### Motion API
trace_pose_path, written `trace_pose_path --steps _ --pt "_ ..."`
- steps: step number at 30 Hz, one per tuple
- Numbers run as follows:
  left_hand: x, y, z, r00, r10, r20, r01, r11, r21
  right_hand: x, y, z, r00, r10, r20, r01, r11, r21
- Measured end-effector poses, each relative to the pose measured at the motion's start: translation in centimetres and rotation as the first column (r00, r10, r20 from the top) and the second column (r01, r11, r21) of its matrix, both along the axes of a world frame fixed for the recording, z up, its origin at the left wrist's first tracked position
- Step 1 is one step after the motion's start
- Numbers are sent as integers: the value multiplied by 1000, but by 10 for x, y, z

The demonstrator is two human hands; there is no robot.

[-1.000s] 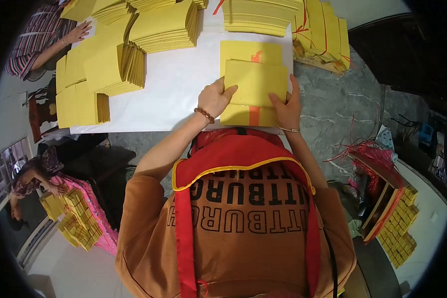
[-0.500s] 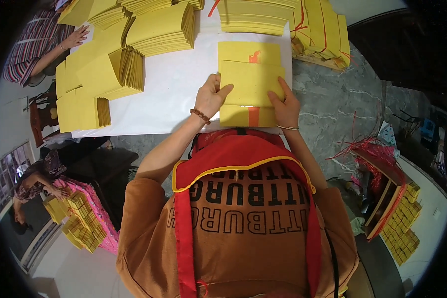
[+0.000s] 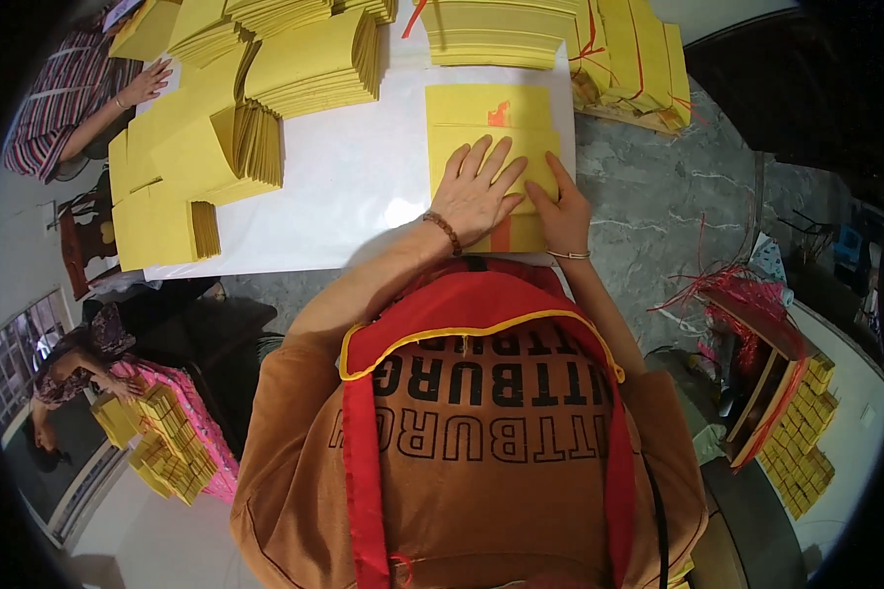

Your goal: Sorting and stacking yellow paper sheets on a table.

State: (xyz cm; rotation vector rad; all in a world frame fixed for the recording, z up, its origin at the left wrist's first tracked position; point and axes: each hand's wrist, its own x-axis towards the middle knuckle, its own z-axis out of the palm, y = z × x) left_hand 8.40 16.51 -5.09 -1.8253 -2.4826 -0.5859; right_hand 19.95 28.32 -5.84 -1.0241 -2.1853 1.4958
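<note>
A yellow folded paper sheet (image 3: 446, 154) lies on top of other yellow paper with orange-red patches (image 3: 530, 236) at the near right of the white-covered table. My left hand (image 3: 481, 191) rests flat on the top sheet, its fingers spread, a beaded bracelet at the wrist. At the paper's right edge is my right hand (image 3: 567, 216), its thumb on the sheet and its index finger stretched along the edge. Its other fingers are mostly hidden. Part of the sheet is covered by my left hand.
Stacks of folded yellow paper (image 3: 309, 64) spread over the table's (image 3: 339, 196) left and far sides. Red-tied yellow bundles (image 3: 634, 64) stand at the far right. Another person's hand (image 3: 145, 82) touches the table's far left edge. Red strings (image 3: 727, 294) hang over a wooden piece at right.
My left hand has let go of the paper's left edge and moved right, flattening onto the top sheet. My right hand stays at the right edge.
</note>
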Motion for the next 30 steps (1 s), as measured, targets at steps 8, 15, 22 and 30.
trace_pose_path --steps 8,15,22,30 --pt "0 3 6 1000 -18 -20 16 998 -56 37 -21 1 886 338 318 -458 531 713" --pt "-25 -13 3 902 -209 377 122 963 241 34 -24 -2 857 371 358 -514 576 636" --pt "-8 -27 23 977 -209 39 212 972 -102 34 -22 -2 826 382 415 -563 525 638" --pt "6 -13 14 983 -62 -175 44 994 -101 33 10 8 944 86 -317 -144 976 -162"
